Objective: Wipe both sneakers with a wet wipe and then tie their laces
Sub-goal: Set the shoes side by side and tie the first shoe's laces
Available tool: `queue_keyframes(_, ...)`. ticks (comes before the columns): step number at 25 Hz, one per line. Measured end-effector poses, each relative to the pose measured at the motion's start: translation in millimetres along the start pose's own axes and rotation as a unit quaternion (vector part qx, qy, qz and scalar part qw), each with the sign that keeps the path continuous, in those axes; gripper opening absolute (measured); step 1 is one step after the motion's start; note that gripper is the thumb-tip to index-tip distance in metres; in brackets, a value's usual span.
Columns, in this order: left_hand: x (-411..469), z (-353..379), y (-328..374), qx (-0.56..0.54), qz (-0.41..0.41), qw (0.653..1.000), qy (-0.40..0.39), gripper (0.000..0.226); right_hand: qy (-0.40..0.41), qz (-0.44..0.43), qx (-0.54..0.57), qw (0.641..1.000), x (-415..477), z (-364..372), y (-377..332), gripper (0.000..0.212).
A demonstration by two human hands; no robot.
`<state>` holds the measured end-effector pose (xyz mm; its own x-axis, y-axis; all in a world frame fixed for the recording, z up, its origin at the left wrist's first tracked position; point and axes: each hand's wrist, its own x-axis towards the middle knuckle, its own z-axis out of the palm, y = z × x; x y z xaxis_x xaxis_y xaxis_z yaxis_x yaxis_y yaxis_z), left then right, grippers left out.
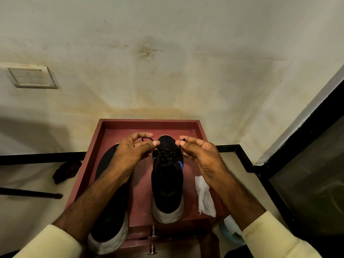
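Two black sneakers with white soles stand on a dark red table (141,192), toes pointing away from me. The right sneaker (166,183) is in the middle, its black laces (163,152) drawn out to both sides above the tongue. My left hand (134,151) pinches one lace end, which loops over near its fingertips. My right hand (199,153) pinches the other lace end near the toe. The left sneaker (109,211) lies under my left forearm and is partly hidden. A crumpled white wet wipe (204,196) lies on the table right of the right sneaker.
The table has a raised rim (149,121) and stands against a stained wall. A dark brown object (67,171) lies on the floor at left, beside a black rod (31,192). A light blue item (231,231) sits low at right. A dark glass panel (307,174) borders the right.
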<state>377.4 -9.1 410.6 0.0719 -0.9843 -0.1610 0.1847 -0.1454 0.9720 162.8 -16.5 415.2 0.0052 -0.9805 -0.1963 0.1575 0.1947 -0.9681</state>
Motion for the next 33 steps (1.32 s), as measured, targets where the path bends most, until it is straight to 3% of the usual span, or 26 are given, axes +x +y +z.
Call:
queue_keyframes(8,-4,5,5,0.029,0.011,0.999,-0.030,0.020,-0.024,-0.006,0.011,1.000,-3,9,3,0.020)
queue_keyframes(13,-1,-1,7,0.031,0.005,0.999,-0.030,0.018,0.007,-0.047,0.027,0.999,0,9,0,0.025)
queue_keyframes(15,0,-8,11,0.121,0.014,0.991,-0.048,0.014,0.006,-0.052,0.025,0.998,0,10,0,0.023)
queue_keyframes(16,1,-13,12,0.234,0.033,0.970,-0.059,0.014,0.000,-0.054,0.024,0.998,1,10,1,0.021)
queue_keyframes(19,-1,-19,7,0.533,0.093,0.840,-0.042,0.019,-0.041,-0.060,0.029,0.997,3,10,3,0.020)
queue_keyframes(21,-2,-15,-2,0.580,0.157,0.799,-0.028,0.022,-0.068,-0.068,0.021,0.995,4,12,5,0.021)
queue_keyframes(25,-2,10,-10,0.608,0.211,0.758,-0.109,0.025,-0.083,-0.089,-0.003,0.993,5,18,8,0.021)
queue_keyframes(27,0,18,-8,0.602,0.204,0.766,-0.103,0.018,-0.081,-0.092,-0.005,0.993,5,19,8,0.022)
queue_keyframes(30,4,16,-4,0.512,0.151,0.841,-0.085,0.012,-0.062,-0.081,-0.002,0.995,8,14,6,0.022)
queue_keyframes(33,5,9,-2,0.463,0.118,0.877,-0.054,0.012,-0.046,-0.063,-0.032,0.996,12,9,7,0.022)
